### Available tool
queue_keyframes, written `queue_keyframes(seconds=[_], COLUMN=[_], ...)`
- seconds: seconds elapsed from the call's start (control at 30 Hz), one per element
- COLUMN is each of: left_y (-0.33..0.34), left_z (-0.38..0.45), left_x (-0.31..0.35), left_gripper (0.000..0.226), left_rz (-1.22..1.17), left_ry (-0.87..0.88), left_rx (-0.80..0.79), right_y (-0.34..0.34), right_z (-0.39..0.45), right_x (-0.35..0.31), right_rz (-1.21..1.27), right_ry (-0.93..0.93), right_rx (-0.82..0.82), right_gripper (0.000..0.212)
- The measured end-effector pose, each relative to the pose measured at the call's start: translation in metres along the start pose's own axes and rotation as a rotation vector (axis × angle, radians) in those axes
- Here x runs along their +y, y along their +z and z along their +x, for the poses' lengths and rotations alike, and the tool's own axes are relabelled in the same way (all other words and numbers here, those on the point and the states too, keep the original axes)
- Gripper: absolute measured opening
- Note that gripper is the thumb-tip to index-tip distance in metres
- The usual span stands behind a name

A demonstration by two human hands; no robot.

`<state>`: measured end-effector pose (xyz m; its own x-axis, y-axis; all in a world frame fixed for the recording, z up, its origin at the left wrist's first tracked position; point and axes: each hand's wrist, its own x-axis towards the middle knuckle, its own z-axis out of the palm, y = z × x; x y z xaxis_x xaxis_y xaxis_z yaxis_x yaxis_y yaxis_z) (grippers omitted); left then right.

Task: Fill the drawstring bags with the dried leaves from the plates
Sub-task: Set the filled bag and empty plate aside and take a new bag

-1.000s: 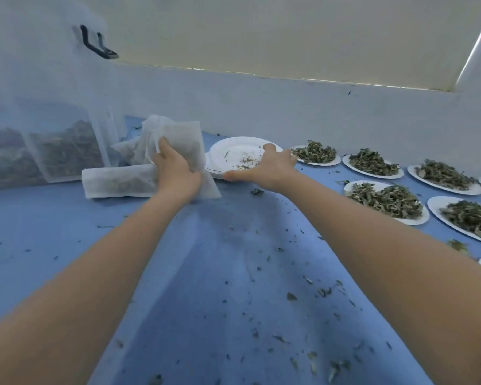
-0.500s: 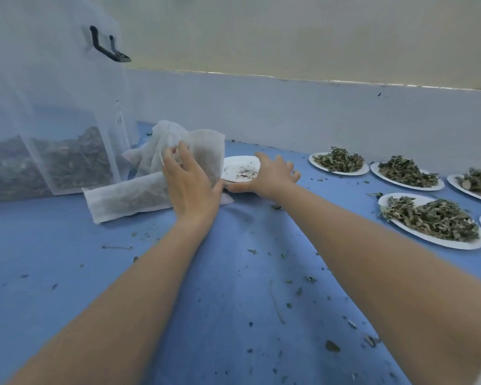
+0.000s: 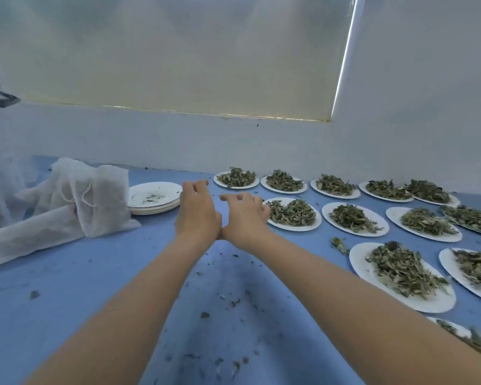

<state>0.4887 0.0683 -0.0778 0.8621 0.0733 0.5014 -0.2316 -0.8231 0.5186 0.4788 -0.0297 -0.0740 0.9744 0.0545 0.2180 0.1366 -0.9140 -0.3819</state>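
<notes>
One head camera looks forward and down along both forearms, over the blue table (image 3: 67, 287) toward the wall (image 3: 178, 140).

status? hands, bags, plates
Left hand and right hand both empty, fingers loosely curled, side by side above blue table. White mesh drawstring bags lie left; stacked emptied white plates beside them. Nearest leaf-filled white plate unobstructed.

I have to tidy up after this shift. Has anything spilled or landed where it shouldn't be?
Yes. Dried leaf crumbs are scattered over the blue table, mostly near the forearms, and one larger clump lies loose between the full plates. The stacked empty plates hold only residue.
</notes>
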Motion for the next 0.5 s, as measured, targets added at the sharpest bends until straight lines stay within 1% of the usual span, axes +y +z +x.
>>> queue_keyframes(seconds=[0.13,0.2,0.27,0.33,0.4,0.5], left_y=[0.032,0.05,0.069,0.087,0.103,0.121], left_z=[0.001,0.003,0.006,0.011,0.014,0.018], left_x=[0.049,0.067,0.078,0.082,0.081,0.08], left_gripper=[0.051,0.048,0.047,0.048,0.048,0.045], left_rz=[-0.014,-0.074,-0.154,-0.239,-0.27,-0.251], left_ry=[0.053,0.04,-0.078,-0.259,-0.39,-0.411], left_rx=[-0.115,-0.175,-0.26,-0.338,-0.377,-0.357], right_y=[-0.02,-0.031,-0.04,-0.045,-0.045,-0.038], right_z=[-0.014,-0.011,-0.005,0.002,0.009,0.018], right_x=[0.045,0.069,0.091,0.112,0.128,0.141], right_rz=[-0.035,-0.058,-0.077,-0.094,-0.089,-0.073], right_ry=[0.083,0.154,0.267,0.377,0.442,0.471], right_rx=[0.01,-0.005,-0.046,-0.099,-0.144,-0.17], right_gripper=[0.066,0.067,0.08,0.1,0.11,0.121])
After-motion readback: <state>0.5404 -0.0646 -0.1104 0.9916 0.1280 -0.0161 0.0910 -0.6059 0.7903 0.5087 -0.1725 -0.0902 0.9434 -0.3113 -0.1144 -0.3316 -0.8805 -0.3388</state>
